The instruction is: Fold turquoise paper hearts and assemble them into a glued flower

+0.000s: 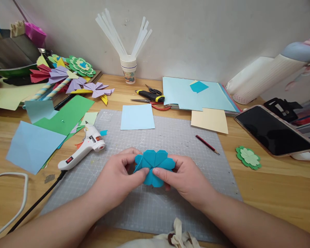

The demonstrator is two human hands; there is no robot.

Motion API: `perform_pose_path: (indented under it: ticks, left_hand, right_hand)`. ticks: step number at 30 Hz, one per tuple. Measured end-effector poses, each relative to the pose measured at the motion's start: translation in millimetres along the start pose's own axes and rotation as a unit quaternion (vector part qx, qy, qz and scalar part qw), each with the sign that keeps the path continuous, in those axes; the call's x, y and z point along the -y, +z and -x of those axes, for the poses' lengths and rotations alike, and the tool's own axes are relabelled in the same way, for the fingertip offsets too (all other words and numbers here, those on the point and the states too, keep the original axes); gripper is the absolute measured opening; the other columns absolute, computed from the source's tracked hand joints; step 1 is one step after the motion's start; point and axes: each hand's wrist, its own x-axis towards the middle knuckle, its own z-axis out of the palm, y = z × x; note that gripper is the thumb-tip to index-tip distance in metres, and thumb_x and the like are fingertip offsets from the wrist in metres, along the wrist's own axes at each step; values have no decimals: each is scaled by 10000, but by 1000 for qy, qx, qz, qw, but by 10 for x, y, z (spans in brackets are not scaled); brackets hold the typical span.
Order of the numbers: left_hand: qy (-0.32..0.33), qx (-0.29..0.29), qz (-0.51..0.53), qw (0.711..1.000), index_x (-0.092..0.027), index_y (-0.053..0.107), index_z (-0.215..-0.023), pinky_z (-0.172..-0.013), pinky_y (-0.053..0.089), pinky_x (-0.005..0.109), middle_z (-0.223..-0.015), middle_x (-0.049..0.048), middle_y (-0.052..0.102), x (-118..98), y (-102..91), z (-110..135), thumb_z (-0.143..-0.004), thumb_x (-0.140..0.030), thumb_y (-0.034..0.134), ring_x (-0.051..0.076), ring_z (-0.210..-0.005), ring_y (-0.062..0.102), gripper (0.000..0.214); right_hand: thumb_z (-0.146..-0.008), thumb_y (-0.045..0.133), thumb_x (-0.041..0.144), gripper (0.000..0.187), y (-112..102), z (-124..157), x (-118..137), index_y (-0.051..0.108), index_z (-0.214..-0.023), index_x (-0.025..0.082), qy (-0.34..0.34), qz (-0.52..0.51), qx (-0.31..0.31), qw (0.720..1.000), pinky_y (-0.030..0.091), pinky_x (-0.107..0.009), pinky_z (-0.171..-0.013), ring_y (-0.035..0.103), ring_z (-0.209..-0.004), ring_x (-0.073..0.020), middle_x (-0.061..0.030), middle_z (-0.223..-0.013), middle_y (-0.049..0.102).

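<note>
A bright blue paper flower [155,158] with rounded, creased petals is held up over the grey cutting mat [165,213]. My left hand [119,172] pinches its left side, the thumb pressed near the flower's centre. From the right, my right hand [188,175] grips it the same way, its thumb close to the left one. The fingers behind the flower are mostly hidden. Beyond the hands, a light blue paper square [137,117] lies flat on the mat. A red and black pencil [207,144] rests on the mat to the right.
At left lie a white glue gun [82,148] with a black cord, and green paper [67,117]. Scissors and a yellow-black cutter [150,95] lie behind the mat. A phone [274,129] and a green paper flower [248,157] are right. Paper cups [129,70] hold white sticks.
</note>
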Motion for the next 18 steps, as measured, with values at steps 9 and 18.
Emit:
perform_pose_path:
  ticks: [9, 18]
  left_hand:
    - [-19, 4, 7, 1000, -170, 634, -631, -713, 418, 281, -771, 23, 574, 6, 22, -9, -738, -209, 599, 189, -787, 545, 120]
    - [-38, 57, 231, 971, -199, 664, -814, -789, 434, 263, -803, -2, 620, -6, -29, 19, -847, -390, 568, 149, -784, 542, 216]
  right_hand:
    - [-715, 682, 383, 279, 11, 0, 3, 539, -619, 163, 9, 2, -8, 1000, 380, -219, -490, 450, -534, -92, 24, -578, 519]
    - [-749, 677, 387, 267, -40, 6, 26, 590, -642, 158, 16, -90, -22, 996, 395, -227, -517, 494, -530, -96, 7, -586, 594]
